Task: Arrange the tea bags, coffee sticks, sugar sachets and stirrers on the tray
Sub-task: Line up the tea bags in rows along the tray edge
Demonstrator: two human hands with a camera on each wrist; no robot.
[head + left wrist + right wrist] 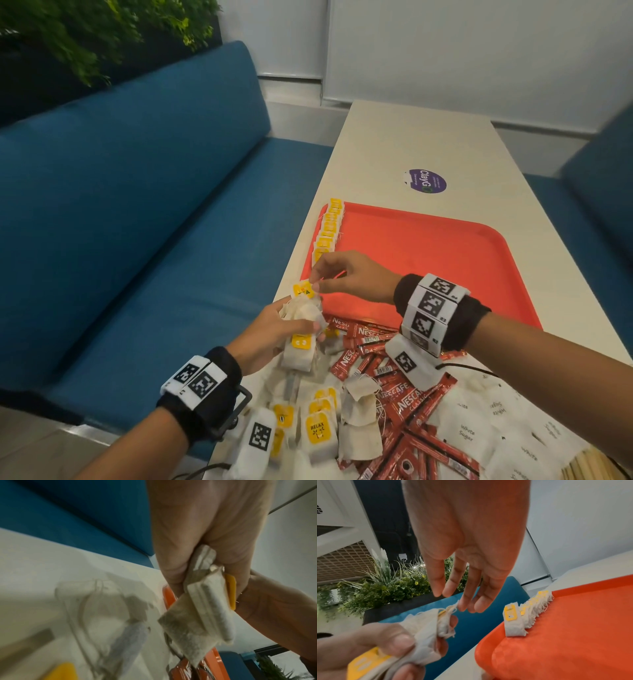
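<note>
My left hand [305,329] grips a bundle of white tea bags [303,315] with yellow tags just off the near left corner of the red tray [428,246]. The left wrist view shows that bundle [205,608] squeezed between thumb and fingers. My right hand [315,281] hovers over it, fingertips at the top yellow tag; in the right wrist view its fingers [464,601] hang nearly straight above the bundle [426,626], pinching nothing. A row of tea bags [329,229] stands along the tray's left rim. Loose tea bags [318,428], red coffee sticks [387,387], white sugar sachets [479,431] and wooden stirrers [589,466] lie nearer on the table.
The long white table [411,137] carries a purple sticker [426,180] beyond the tray. A blue bench [137,240] runs along the left, another blue seat [603,192] on the right. Plants [102,31] stand behind the bench. Most of the tray floor is bare.
</note>
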